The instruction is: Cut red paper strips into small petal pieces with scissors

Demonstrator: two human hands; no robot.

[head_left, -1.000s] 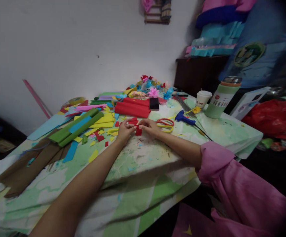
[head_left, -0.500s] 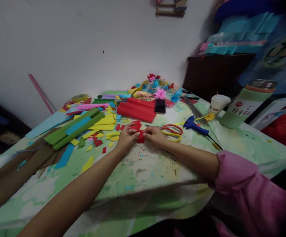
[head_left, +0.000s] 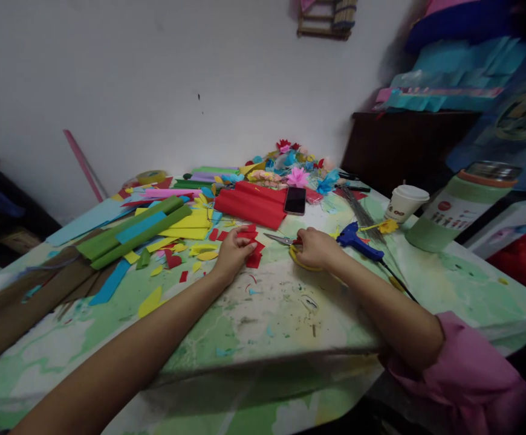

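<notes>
Between the thumb and fingers of my left hand is a small piece of red crepe paper. More red pieces lie just behind that hand, partly hidden by it. My right hand is closed on the handles of a pair of scissors, whose blades point left toward the red paper. A yellow handle loop shows below the fingers; the rest of the grip is covered. A wide folded sheet of red crepe paper lies behind both hands, with a phone at its right end.
Green paper rolls and yellow sheets lie left among scraps. A blue glue gun, thin wires, a paper cup and a green bottle stand or lie right. Paper flowers are heaped at the back.
My right hand has let go of the red paper, moved right and taken hold of the scissors by their handles. My left hand keeps the red paper. The view has shifted slightly.
</notes>
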